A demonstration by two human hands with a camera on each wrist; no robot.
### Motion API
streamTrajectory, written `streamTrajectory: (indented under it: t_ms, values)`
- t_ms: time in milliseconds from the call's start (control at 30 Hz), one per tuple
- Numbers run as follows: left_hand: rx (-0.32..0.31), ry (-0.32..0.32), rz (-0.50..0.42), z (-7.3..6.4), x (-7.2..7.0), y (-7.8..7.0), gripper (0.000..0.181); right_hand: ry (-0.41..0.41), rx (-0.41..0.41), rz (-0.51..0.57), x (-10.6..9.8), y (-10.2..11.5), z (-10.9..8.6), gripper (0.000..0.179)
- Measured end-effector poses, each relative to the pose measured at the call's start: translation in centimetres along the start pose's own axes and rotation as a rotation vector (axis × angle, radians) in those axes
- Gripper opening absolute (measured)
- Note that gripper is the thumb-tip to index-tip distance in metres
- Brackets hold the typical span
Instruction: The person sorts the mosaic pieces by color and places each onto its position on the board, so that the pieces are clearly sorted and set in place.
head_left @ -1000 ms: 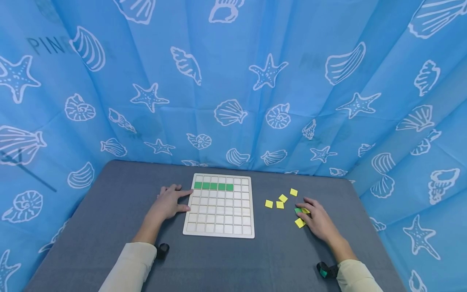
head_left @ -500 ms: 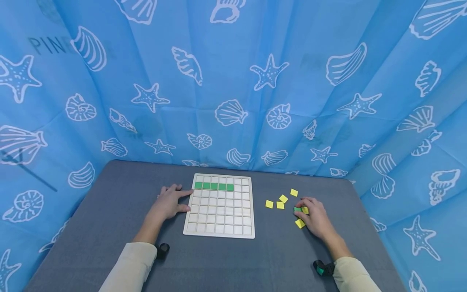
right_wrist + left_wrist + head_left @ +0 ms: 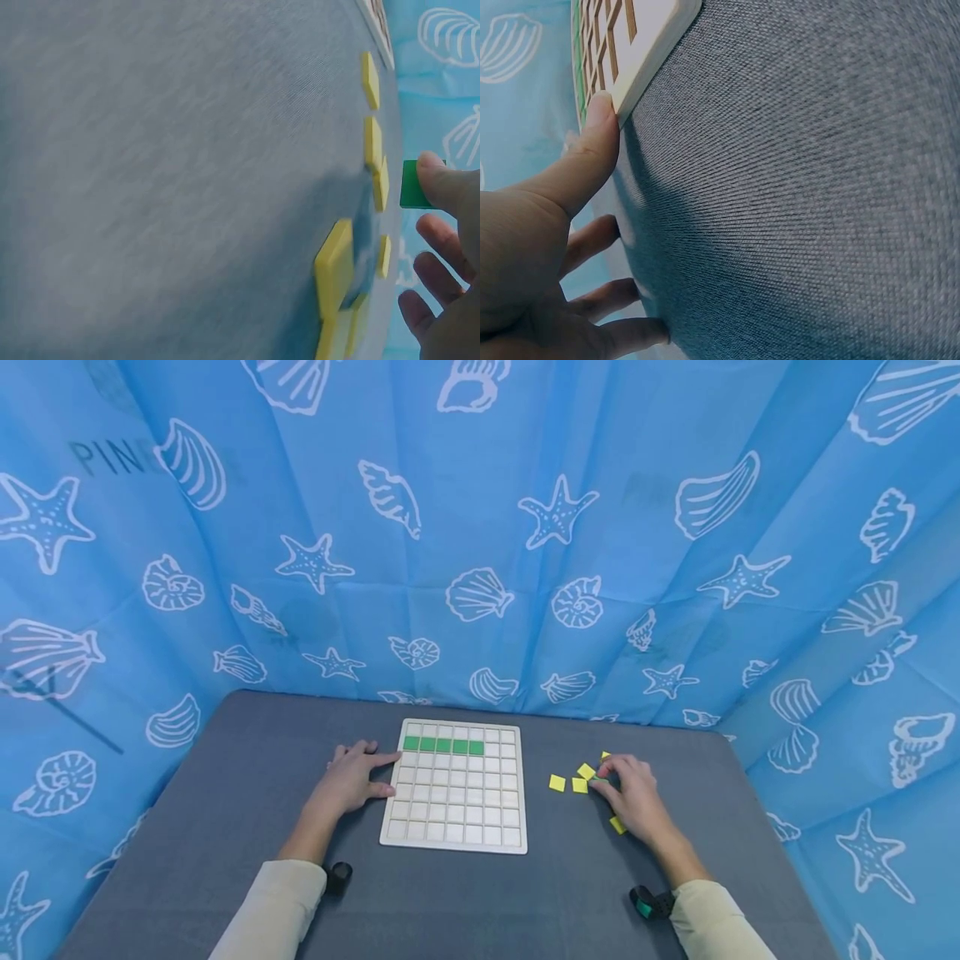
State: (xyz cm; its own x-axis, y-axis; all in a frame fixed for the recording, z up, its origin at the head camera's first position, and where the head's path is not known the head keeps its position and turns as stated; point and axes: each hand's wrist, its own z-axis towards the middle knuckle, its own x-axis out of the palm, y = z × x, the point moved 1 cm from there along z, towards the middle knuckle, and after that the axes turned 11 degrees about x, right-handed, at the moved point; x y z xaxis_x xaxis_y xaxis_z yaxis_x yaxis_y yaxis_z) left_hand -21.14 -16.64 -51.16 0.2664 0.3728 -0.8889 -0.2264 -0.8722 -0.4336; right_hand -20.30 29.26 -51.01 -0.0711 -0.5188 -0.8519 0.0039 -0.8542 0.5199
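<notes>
A pale gridded board (image 3: pixel 455 814) lies on the grey table, with a row of several green square tiles (image 3: pixel 444 746) in its second row of cells. My left hand (image 3: pixel 348 785) rests at the board's left edge, thumb and index fingertip touching the rim. In the left wrist view the thumb (image 3: pixel 589 154) reaches the board's corner, its other fingers spread on the cloth. My right hand (image 3: pixel 633 797) pinches a green tile (image 3: pixel 411 186), raised over the loose yellow tiles (image 3: pixel 557 783); its remaining fingers curve below.
Several yellow tiles are scattered right of the board; one yellow tile (image 3: pixel 618 825) lies beneath the right wrist, partly covered. A blue curtain (image 3: pixel 480 527) with white shell prints hangs behind the grey table (image 3: pixel 480 910). Black bands (image 3: pixel 652 903) sit on both wrists.
My right hand has picked the green tile up from among the yellow ones and moved left and slightly away from me with it. The left hand stays at the board.
</notes>
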Motion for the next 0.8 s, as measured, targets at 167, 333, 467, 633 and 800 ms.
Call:
streamTrajectory:
  t_ms: [167,333,467,633,800]
  values:
    - [-0.008,-0.005,-0.004,-0.1,0.0,-0.2,0.068,0.023,0.025,0.011,0.4,1.1,0.5,0.012]
    - [-0.014,-0.010,0.001,-0.1,-0.1,-0.2,0.067,0.070,0.064,0.068,1.1,2.3,1.0,0.012]
    - [-0.013,-0.009,0.003,-0.1,0.0,-0.2,0.068,0.073,0.048,0.102,1.8,3.1,1.5,0.013]
    - [-0.018,-0.008,0.000,-0.1,0.0,-0.1,0.068,0.053,0.022,0.131,2.9,4.2,2.0,0.013]
    - [-0.011,-0.013,0.005,-0.2,-0.1,-0.2,0.067,0.070,0.038,0.161,3.7,5.3,2.6,0.012]
